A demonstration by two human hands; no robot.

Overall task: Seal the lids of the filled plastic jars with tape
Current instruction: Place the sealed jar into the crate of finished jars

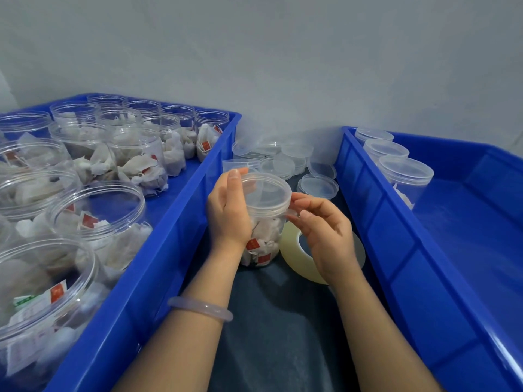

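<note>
A clear plastic jar [264,239] filled with white tea bags stands on the dark table between two blue crates, its clear lid [266,193] on top. My left hand [229,210] grips the jar's left side, thumb up at the lid rim. My right hand [325,230] is at the lid's right edge, its thumb and forefinger pinching a clear tape end against the rim. A roll of clear tape [297,261] lies flat to the right of the jar, partly under my right hand.
The left blue crate [158,264] holds several open jars of tea bags. The right blue crate [396,250] holds three lidded jars [404,176] at its far end. Several loose clear lids [283,162] lie beyond the jar, near the grey wall.
</note>
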